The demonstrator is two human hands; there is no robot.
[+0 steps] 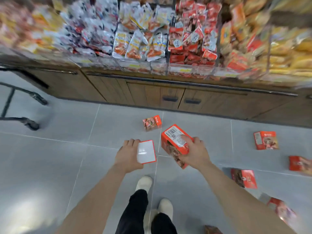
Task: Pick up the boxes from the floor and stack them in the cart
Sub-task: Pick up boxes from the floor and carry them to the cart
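My left hand (127, 156) holds a red-edged box (146, 152) whose white face is turned up. My right hand (194, 152) grips a larger red box (173, 141) with a barcode label on top. Both boxes are in the air above the grey tiled floor (59, 149). A small red box (152, 123) lies on the floor just beyond my hands. Several more red boxes lie on the floor to the right, such as the box (265, 140) and the box (244, 178). The cart's black frame and wheels (30, 123) show at the far left.
A wooden cabinet (177, 97) with shelves of snack packets (138, 41) runs across the back. My two feet in white shoes (143, 184) stand on the tiles below my hands. More boxes lie at the right edge (300, 165) and lower right (282, 211).
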